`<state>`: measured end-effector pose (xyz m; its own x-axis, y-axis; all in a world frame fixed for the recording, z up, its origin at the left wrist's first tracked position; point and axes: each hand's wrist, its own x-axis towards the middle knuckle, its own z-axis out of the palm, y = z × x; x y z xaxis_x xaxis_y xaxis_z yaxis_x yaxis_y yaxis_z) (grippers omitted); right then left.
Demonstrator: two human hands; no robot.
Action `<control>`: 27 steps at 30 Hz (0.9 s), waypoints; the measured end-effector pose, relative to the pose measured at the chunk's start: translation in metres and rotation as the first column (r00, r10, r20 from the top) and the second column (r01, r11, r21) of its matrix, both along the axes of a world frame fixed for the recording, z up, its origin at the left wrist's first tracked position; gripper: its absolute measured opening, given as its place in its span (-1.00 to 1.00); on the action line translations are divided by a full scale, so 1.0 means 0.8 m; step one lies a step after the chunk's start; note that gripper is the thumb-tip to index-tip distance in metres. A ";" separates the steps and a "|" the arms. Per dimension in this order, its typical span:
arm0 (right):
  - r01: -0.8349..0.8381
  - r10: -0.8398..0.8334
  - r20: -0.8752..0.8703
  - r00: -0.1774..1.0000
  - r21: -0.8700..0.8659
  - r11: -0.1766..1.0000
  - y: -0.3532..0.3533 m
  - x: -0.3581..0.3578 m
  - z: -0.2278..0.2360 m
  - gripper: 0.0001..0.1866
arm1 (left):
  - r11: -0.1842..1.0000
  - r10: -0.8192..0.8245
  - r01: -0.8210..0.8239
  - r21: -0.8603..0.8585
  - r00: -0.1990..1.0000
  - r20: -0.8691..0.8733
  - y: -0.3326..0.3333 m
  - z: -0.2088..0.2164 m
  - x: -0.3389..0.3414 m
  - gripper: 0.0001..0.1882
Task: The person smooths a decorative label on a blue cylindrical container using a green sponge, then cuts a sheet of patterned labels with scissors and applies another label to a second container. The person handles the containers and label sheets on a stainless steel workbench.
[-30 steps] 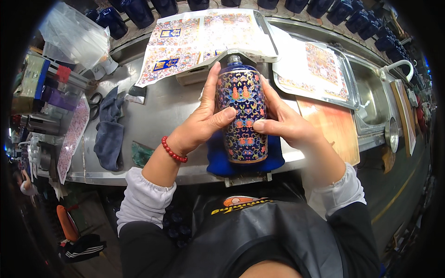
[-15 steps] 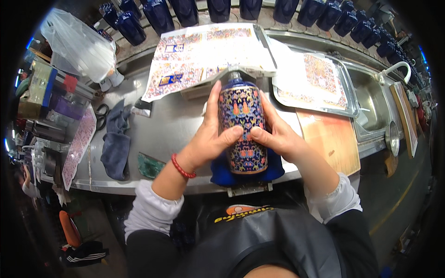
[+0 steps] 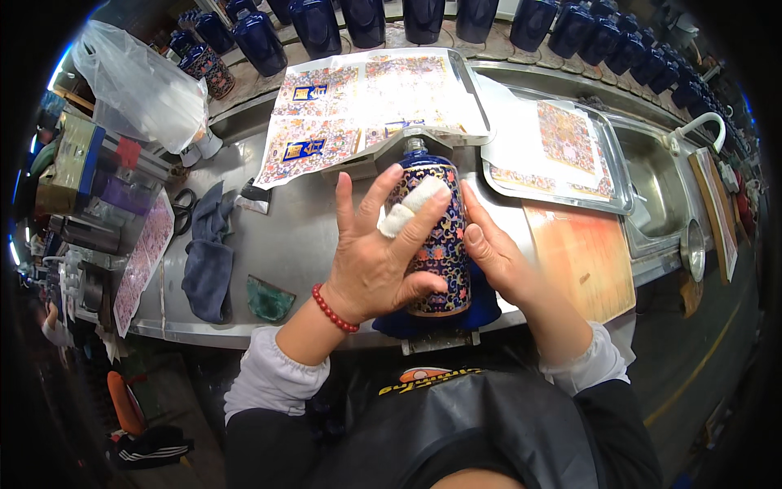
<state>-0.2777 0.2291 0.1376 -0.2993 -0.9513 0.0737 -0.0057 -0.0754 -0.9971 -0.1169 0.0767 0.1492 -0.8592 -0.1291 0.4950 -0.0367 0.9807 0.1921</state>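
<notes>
A dark blue bottle [image 3: 450, 265] with a colourful floral pattern rests tilted on a blue cloth [image 3: 482, 310] at the table's front edge, its neck pointing away from me. My left hand [image 3: 371, 261] is over the bottle's left side, fingers spread, with a white wrap [image 3: 414, 209] around one finger. Whether its fingertips touch the pattern I cannot tell. Along the bottle's right side, my right hand [image 3: 497, 257] steadies it, thumb against the front and fingers partly hidden behind. Printed floral sheets [image 3: 346, 106] lie just beyond the neck.
Rows of plain blue bottles [image 3: 423, 20] line the back ledge, with one patterned bottle [image 3: 215, 75] at left. A metal tray [image 3: 562, 199], wooden board [image 3: 580, 253] and sink [image 3: 658, 183] are to the right. At left lie a cloth [image 3: 208, 265], scissors [image 3: 184, 213] and a green scraper-like piece [image 3: 270, 300].
My left hand has let go of the bottle's left side and lifted over its front, fingers spread, revealing the white wrap. The right hand stays on the right side, its thumb shifted rightward.
</notes>
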 end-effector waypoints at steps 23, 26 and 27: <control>0.061 -0.005 -0.556 0.831 0.082 0.995 0.065 0.003 0.002 -0.11 | 0.966 0.246 -0.245 0.082 0.969 -0.005 0.071 -0.016 0.049 0.16; 0.100 -0.054 -0.348 0.936 0.115 0.988 0.051 -0.004 -0.002 -0.14 | 0.962 0.249 -0.246 0.122 0.968 -0.011 0.070 -0.018 0.045 0.30; 0.107 -0.056 -0.349 0.936 0.131 0.986 0.045 -0.007 -0.002 -0.18 | 0.948 0.245 -0.240 0.209 0.970 0.003 0.070 -0.018 0.041 0.37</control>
<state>-0.2832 0.2654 0.1364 -0.3574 -0.9327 0.0484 -0.3490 0.0853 -0.9332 -0.0840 0.1328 0.1349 -0.7783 -0.4336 0.4542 -0.2618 0.8815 0.3929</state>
